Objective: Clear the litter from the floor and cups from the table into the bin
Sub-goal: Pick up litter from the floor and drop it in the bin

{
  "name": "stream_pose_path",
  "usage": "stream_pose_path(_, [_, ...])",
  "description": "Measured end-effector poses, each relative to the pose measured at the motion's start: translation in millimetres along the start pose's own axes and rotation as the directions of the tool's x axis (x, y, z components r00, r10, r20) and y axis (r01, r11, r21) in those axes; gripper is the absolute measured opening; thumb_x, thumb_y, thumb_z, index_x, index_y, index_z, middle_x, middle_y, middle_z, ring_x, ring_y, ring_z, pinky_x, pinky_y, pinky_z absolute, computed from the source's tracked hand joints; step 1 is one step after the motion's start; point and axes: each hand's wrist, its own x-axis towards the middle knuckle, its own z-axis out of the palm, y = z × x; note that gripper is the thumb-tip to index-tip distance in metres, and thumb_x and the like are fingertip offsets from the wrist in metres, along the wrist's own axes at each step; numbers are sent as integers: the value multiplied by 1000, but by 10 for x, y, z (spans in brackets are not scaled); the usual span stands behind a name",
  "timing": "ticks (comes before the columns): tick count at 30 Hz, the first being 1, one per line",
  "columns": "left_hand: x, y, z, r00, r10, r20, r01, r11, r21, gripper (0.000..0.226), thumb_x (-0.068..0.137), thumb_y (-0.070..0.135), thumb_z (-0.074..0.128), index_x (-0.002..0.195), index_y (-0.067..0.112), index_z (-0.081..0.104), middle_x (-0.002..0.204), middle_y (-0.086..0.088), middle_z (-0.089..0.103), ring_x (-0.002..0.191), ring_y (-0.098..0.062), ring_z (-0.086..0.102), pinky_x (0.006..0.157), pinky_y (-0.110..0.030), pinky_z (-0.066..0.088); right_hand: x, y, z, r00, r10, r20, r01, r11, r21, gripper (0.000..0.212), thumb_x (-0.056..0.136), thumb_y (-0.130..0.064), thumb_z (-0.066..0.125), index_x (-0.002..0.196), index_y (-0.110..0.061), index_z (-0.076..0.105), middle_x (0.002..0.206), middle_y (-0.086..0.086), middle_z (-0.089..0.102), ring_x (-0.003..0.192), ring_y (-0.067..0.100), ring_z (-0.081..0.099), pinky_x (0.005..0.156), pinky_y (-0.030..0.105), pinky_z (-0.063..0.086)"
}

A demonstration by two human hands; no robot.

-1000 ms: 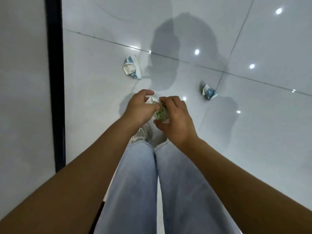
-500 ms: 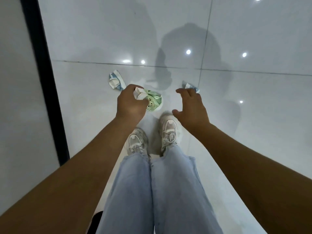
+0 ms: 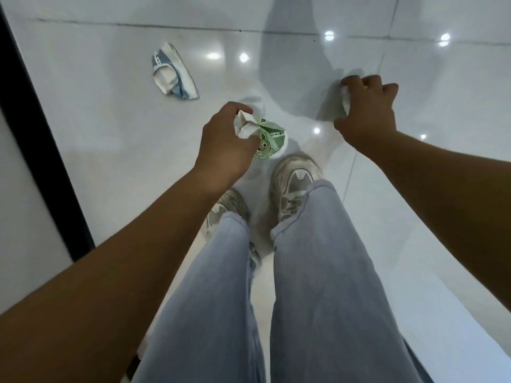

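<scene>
Left hand (image 3: pixel 224 145) grips crumpled green cup (image 3: pixel 262 138), held above shoes (image 3: pixel 293 183), printed end pointing right. Right hand (image 3: pixel 367 111) curled over white scrap (image 3: pixel 345 99) at floor (image 3: pixel 110 111) level, mostly hidden. Blue cup (image 3: pixel 172 74) flattened on floor, long axis diagonal, upper-left to lower-right. Glossy white tiles, black strip (image 3: pixel 41 150) on left.

Single view, head-worn, wide-angle. Looks steeply down from standing height over the person's own legs and shoes (image 3: pixel 293 186) to the glossy tiled floor (image 3: pixel 110 120). Both forearms enter from the bottom corners; left hand (image 3: pixel 224 145) and right hand (image 3: pixel 367 111) sit near mid-frame, close to the lens. Straight lines bow toward the edges. Black vertical strip (image 3: pixel 41 150) bounds the left side. No second view, no overlap.
</scene>
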Motion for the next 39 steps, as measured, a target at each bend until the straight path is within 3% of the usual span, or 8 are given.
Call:
stream_pose_path(4, [96, -83, 29, 1000, 6, -8, -6, 1000, -7, 34, 81, 7, 66, 113, 15, 59, 100, 6, 59, 90, -12, 57, 70, -16, 48, -28, 14, 71, 999, -7, -43, 6, 1000, -17, 46, 83, -1, 58, 127, -12, 50, 128, 16, 43, 118, 38, 37, 83, 46, 50])
stream_pose_path(9, [-116, 68, -182, 998, -50, -43, 44, 990, -130, 34, 81, 3, 65, 112, 15, 59, 105, 0, 61, 94, -13, 58, 74, -17, 50, -488, -244, -117, 996, -85, -13, 85, 996, 36, 45, 84, -6, 60, 127, -14, 53, 123, 14, 48, 114, 35, 40, 73, 33, 39])
stream_pose_path(15, [-896, 533, -724, 991, -84, -108, 70, 989, -131, 38, 82, 2, 63, 117, 14, 56, 97, 5, 53, 80, -7, 51, 56, 4, 34, -1469, -798, -808, 988, -148, 34, 143, 983, 115, 42, 86, -9, 61, 127, -19, 55, 125, 6, 50, 116, 29, 41, 76, 29, 40])
stream_pose_path(19, [-1635, 888, -1193, 980, -109, -168, 84, 985, -148, 41, 80, 1, 63, 119, 13, 56, 99, 1, 53, 86, -14, 50, 60, -7, 37, -2188, -1183, -1467, 963, -259, 72, 251, 962, 107, 41, 87, -10, 59, 127, -19, 54, 124, 5, 50, 115, 29, 41, 77, 30, 41])
stream_pose_path(25, [-2570, 1104, -1674, 951, -139, -277, 65, 963, -261, 40, 81, 3, 62, 116, 22, 55, 94, 3, 51, 75, -12, 50, 65, -17, 44, -2972, -1605, -2148, 913, -404, 54, 399, 912, 92, 41, 85, -8, 57, 125, -16, 55, 121, 8, 51, 109, 32, 44, 82, 32, 42])
stream_pose_path(28, [-3040, 1029, -1806, 937, -93, -336, 5, 967, -255, 40, 81, 2, 61, 115, 22, 56, 83, 10, 51, 66, -2, 49, 53, -5, 39, -3362, -1715, -2260, 890, -453, 42, 450, 890, 74, 42, 84, -7, 58, 125, -16, 53, 120, 8, 51, 108, 30, 44, 77, 33, 45])
stream_pose_path(33, [-3810, 564, -1692, 930, -136, -340, 18, 944, -329, 35, 82, 1, 58, 109, 23, 57, 81, 14, 50, 65, -5, 49, 45, -6, 36, -4061, -1654, -2034, 858, -512, 44, 511, 859, 29, 36, 83, -6, 57, 118, -14, 54, 117, 8, 51, 100, 32, 50, 76, 40, 51])
stream_pose_path(39, [-4916, -312, -1339, 906, -192, -377, 86, 956, -281, 30, 81, 0, 56, 106, 17, 58, 74, 14, 48, 64, -3, 48, 44, -5, 35, -5108, -1398, -1418, 827, -550, 119, 553, 833, 6, 36, 83, -10, 63, 118, -12, 54, 115, 11, 53, 99, 33, 53, 78, 40, 50])
